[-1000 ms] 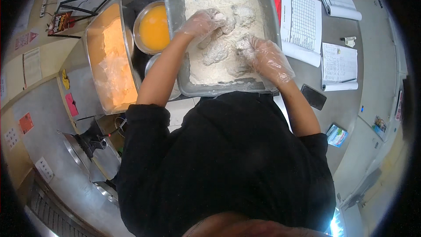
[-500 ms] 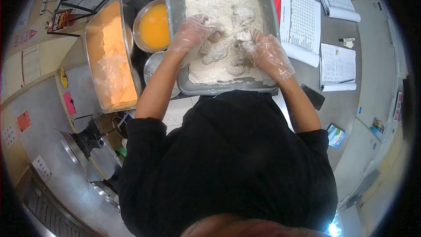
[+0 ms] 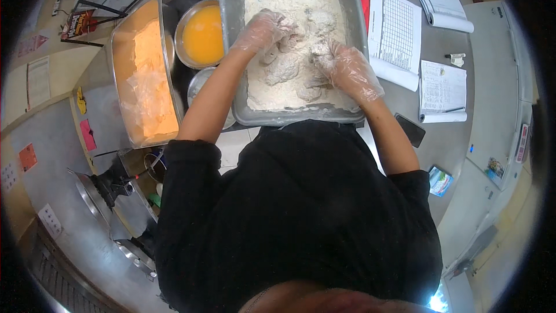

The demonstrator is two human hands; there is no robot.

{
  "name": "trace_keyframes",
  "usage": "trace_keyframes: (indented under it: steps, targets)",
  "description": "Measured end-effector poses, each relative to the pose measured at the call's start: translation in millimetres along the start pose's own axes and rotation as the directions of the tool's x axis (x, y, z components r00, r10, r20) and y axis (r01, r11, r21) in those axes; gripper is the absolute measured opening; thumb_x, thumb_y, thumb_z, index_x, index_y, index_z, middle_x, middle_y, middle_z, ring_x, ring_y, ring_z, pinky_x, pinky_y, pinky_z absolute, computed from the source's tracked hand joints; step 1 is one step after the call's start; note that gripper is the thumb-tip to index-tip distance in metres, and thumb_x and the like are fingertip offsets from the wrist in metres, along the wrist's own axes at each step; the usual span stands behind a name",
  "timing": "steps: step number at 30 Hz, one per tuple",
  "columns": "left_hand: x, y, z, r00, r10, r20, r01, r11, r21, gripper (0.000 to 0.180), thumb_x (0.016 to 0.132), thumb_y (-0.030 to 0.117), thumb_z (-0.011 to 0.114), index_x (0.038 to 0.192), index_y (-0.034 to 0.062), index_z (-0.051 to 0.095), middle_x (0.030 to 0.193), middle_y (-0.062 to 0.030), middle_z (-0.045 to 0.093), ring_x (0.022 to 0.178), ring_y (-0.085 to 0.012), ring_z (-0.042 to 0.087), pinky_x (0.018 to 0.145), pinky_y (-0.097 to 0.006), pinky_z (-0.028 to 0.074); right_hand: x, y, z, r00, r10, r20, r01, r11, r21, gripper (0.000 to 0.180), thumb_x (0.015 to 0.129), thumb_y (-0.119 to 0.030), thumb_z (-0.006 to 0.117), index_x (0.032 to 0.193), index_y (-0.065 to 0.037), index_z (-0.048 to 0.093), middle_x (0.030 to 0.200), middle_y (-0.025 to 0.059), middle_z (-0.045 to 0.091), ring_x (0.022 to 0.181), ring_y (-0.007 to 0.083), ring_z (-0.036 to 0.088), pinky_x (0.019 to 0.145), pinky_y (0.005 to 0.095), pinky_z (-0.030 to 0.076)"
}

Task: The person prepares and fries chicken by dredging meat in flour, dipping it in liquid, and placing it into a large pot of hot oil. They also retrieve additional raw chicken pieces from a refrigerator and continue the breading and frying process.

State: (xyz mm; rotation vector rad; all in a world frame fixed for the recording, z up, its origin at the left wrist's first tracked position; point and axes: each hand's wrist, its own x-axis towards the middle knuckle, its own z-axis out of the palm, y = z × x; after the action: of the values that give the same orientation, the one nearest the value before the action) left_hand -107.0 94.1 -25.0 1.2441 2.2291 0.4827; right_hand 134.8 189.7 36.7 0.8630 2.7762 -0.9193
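Floured pieces point(image 3: 286, 66) lie mid-tray point(image 3: 231, 35) between both gloved hands: left hand point(image 3: 260, 29) curled onto one (grip unclear), right hand point(image 3: 347, 69) loosely cupped just beside them, equally near

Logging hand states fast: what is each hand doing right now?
Left hand: gloved, fingers curled on a floured piece in the grey tray.
Right hand: gloved, pressed on the flour; whether it grips anything cannot be told.
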Motion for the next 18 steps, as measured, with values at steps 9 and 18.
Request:
trace_keyframes:
  steps: [9, 18]
  targets:
    - [33, 33, 20, 0.985, 0.036, 0.167, 0.000, 0.977, -0.211, 0.043, 0.090, 0.029, 0.072, 0.128, 0.0121, 0.063, 0.120, -0.0123, 0.070, 0.113, -0.0255, 0.065, 0.096, -0.036, 0.051, -3, -5, -2, 0.988, 0.133, 0.074, -0.133, 0.991, 0.001, 0.059, 0.095, -0.050, 0.058, 0.121, 0.003, 0.062, 0.108, 0.0269, 0.068, 0.107, 0.0399, 0.064, 0.097, 0.0463, 0.048]
    - [17, 36, 9, 0.992, -0.083, 0.093, 0.099, 0.980, -0.175, 0.033, 0.089, 0.019, 0.072, 0.121, 0.0116, 0.068, 0.109, -0.0096, 0.072, 0.096, -0.0192, 0.068, 0.086, -0.031, 0.054, 4, 5, 12, 0.994, 0.103, -0.030, -0.103, 0.995, 0.009, 0.049, 0.091, -0.035, 0.062, 0.124, 0.001, 0.060, 0.103, 0.0295, 0.067, 0.101, 0.0448, 0.064, 0.092, 0.0507, 0.049]
